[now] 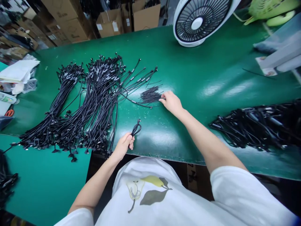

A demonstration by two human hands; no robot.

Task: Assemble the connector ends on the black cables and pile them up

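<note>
Near the front edge of the green table, my left hand (pixel 125 145) is closed around a folded black cable (pixel 136 129), whose loop and connector stick out above the fingers. My right hand (pixel 171 101) reaches to the right end of a small pile of short black twist ties (pixel 150 94). Its thumb and fingertips are pinched together at the pile; whether a tie is between them is too small to make out. Left of the pile lie large bunches of loose black cables (pixel 101 91), with a few single cables fanned out toward the ties.
Bundled black cables (pixel 261 125) lie at the right. A white fan (pixel 197 23) stands at the back, and a metal bracket (pixel 277 64) is fixed to the table (pixel 225 78) at right. Papers (pixel 18 72) lie far left; cardboard boxes (pixel 147 17) stand behind.
</note>
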